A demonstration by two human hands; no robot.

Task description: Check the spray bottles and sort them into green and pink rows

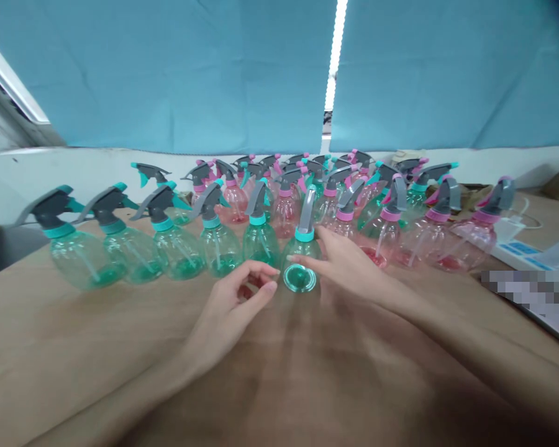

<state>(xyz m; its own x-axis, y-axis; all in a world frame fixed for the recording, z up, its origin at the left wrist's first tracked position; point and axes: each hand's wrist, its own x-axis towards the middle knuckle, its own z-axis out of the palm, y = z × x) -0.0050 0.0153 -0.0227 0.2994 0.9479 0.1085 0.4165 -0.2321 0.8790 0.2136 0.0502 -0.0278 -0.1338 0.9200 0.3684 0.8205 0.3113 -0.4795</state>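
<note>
A clear green spray bottle (302, 251) with a turquoise collar and grey trigger head is tilted, its round base facing me. My right hand (347, 261) grips it from the right side, thumb across the front of the body. Just left of the base, my left hand (242, 295) is loosely curled, thumb and fingertips slightly apart with nothing visible between them. Beside it stands another green spray bottle (259, 239), in a row with several more green ones to the left. To the right of the held bottle, a pink spray bottle (384, 236) stands among several others.
Behind the front row, more pink and green bottles crowd together toward the wall. Brown covering lies over the table (97, 347). A white device (540, 254) with blue labels and a cable sits at right, near a blurred-out panel (535, 298). A blue curtain (190, 74) hangs behind.
</note>
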